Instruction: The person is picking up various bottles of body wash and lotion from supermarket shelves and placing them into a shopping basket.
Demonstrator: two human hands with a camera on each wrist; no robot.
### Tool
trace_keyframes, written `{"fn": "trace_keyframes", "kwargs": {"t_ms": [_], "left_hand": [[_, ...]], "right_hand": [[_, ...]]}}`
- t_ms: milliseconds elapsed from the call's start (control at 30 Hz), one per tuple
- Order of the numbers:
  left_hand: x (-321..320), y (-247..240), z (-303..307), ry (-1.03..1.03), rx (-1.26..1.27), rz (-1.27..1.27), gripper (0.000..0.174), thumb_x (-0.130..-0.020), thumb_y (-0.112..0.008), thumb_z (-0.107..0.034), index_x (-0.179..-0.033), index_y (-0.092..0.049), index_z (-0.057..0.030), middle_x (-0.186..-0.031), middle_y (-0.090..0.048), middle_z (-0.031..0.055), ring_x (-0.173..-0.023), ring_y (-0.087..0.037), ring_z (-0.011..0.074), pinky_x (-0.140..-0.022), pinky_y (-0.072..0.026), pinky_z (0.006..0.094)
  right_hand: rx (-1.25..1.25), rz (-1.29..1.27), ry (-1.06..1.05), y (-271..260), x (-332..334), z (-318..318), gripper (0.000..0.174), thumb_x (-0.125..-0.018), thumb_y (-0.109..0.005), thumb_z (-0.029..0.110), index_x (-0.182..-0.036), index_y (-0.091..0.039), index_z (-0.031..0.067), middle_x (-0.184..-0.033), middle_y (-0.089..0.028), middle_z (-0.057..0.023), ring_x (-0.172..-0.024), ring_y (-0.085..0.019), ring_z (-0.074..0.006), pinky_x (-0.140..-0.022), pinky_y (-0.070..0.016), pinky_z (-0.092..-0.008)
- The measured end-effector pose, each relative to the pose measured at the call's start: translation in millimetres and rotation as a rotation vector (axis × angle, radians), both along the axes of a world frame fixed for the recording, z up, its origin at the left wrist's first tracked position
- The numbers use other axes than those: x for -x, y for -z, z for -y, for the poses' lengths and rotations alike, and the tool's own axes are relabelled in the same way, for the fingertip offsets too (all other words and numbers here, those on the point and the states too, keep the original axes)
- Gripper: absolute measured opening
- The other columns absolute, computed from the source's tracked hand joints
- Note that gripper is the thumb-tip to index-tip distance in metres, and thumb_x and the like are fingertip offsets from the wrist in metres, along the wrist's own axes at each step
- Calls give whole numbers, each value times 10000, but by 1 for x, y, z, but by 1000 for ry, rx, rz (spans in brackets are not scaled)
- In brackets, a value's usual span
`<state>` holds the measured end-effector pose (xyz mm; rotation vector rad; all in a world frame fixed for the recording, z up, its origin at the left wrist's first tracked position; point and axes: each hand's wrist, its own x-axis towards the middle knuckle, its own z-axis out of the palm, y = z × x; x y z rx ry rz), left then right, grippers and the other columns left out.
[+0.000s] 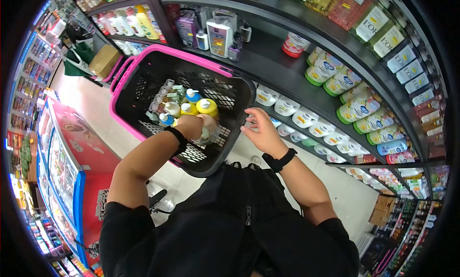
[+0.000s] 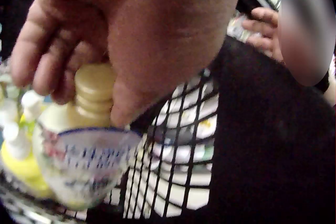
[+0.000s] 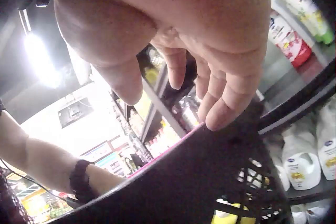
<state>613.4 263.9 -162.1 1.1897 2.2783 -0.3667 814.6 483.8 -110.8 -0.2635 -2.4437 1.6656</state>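
A black shopping basket [image 1: 242,97] with a pink rim stands in front of me. My left hand [image 1: 190,127] reaches down into it and grips a pale bottle [image 2: 86,166] by its cream cap, thumb on one side and fingers on the other. Beside that bottle are yellow bottles [image 1: 207,106] with white tops, a blue-topped bottle [image 1: 192,95] and several clear bottles [image 1: 160,96]. At the basket's near right rim hovers my right hand [image 1: 263,132], its fingers loosely bent and nothing in them. In the right wrist view its fingertips hang right by the rim.
Dark shelves curve along the front and right, with green-based pouches [image 1: 326,68], white jugs [image 1: 304,118] and a red-and-white pouch [image 1: 294,43]. A red and blue freezer [image 1: 88,147] stands at the left. A cardboard box [image 1: 104,61] sits beyond the basket.
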Motion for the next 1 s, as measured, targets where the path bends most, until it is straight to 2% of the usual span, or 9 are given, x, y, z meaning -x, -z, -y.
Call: {"fn": "trace_keyframes", "kwargs": {"t_ms": [367,600,667,700,733,800,867,933,1000], "left_hand": [[15,67,-28,-192,279,-29,457,-946,-550,-218,-1382,-548,-79,-1267,-678,173,-1135,-680,331,-901,-558,444],[-17,35,-43,-246,270,38,552,-1087,-265,-393,-1321,-597,-20,-1300,-647,210,-1195,-640,344,-976,-519,418],[3,112,-18,-385,134,3,543,-1084,-295,-389,-1317,-596,-1,-1303,-643,220,-1200,-636,354,-976,-515,424],[-13,62,-30,-629,14,104,553,-1084,-287,-402,-1301,-612,-10,-1305,-635,237,-1235,-611,353,-987,-502,436],[6,107,-19,-513,117,117,584,-1080,-270,-454,-1369,-573,-48,-1396,-578,224,-1313,-558,303,-1047,-453,430],[65,267,35,-234,134,122,538,-1060,-305,-448,-1491,-461,-166,-1559,-451,77,-1337,-533,206,-1064,-447,383],[44,213,31,-25,126,14,401,-957,-475,-313,-1192,-716,-94,-1221,-705,153,-1114,-695,292,-934,-550,429],[34,146,2,-39,327,7,425,-878,-594,-354,-1188,-718,-92,-1219,-705,153,-1126,-685,304,-954,-542,430],[58,170,16,-58,322,51,512,-800,-703,-399,-1194,-709,-72,-1219,-703,159,-1139,-674,312,-965,-535,426]], "right_hand": [[261,75,498,95,-119,-53,460,-886,-733,84,-1297,-533,32,-1275,-564,-102,-1029,-645,-203,-783,-551,-312],[317,225,722,119,-176,-75,419,-899,-719,101,-1278,-554,36,-1204,-607,-75,-963,-636,-184,-800,-531,-306],[360,269,726,115,-179,-81,420,-904,-715,105,-1285,-552,36,-1196,-610,-80,-959,-636,-174,-795,-530,-310],[342,279,722,114,-180,-85,418,-907,-713,109,-1286,-552,36,-1189,-614,-81,-958,-636,-172,-796,-530,-310],[315,283,734,110,-182,-92,417,-909,-711,113,-1287,-551,36,-1182,-617,-82,-956,-637,-170,-797,-531,-311],[239,201,734,118,-183,-111,417,-911,-714,127,-1281,-552,24,-1153,-629,-85,-948,-641,-168,-801,-532,-310],[214,160,810,97,-183,-136,428,-904,-723,137,-1275,-551,9,-1139,-636,-89,-950,-645,-178,-810,-532,-314],[107,62,920,83,-194,-174,428,-893,-726,127,-1263,-553,0,-1139,-639,-99,-957,-646,-188,-829,-534,-322],[85,-70,1035,69,-198,-210,431,-888,-726,114,-1265,-549,2,-1129,-640,-102,-943,-644,-191,-839,-534,-329]]}}
